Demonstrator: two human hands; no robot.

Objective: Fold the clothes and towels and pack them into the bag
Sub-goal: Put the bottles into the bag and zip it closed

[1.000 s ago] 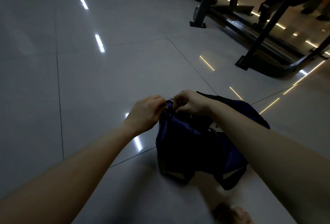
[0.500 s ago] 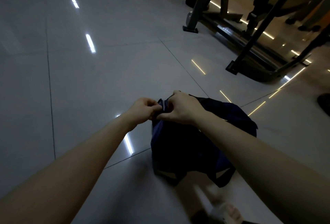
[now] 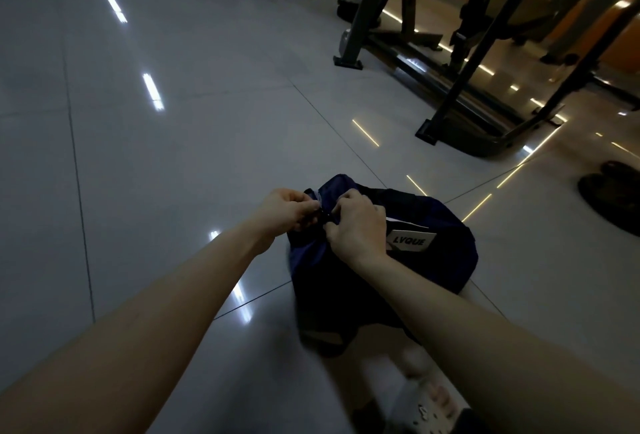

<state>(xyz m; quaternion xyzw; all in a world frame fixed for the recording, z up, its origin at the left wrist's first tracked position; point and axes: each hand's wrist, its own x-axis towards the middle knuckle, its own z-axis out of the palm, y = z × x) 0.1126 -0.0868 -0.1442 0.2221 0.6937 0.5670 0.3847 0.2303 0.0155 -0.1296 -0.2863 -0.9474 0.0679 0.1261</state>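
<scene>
Left-hand grip (image 3: 292, 214): fingers curled, pinching the fabric edge at the top end of the bag (image 3: 446, 246). Right-hand grip (image 3: 358, 227): fingers also curled, clamped on the same end just beside it. The 2 grips almost touch, with a small dark piece (image 3: 323, 215) between them. It is probably a zipper pull, but too dark to be sure.

The bag is dark navy and lies on the tiled floor (image 3: 173, 156) straight ahead of the person, white label (image 3: 410, 242) facing up. Its body looks rounded, not flat.

Progress, as a judgement: 0 clothes or towels show anywhere on the floor, so folding and packing look done and this reads as the closing step. Cannot tell if the zipper is running shut or open, and the contents are hidden. If closing, what is left is finishing the zip; if opening, everything is left.

Around: a dark metal gym frame (image 3: 460, 94) is well apart at upper right, a dark sandal (image 3: 613, 201) at the right edge, and a blurred foot (image 3: 440, 399) below the bag.
</scene>
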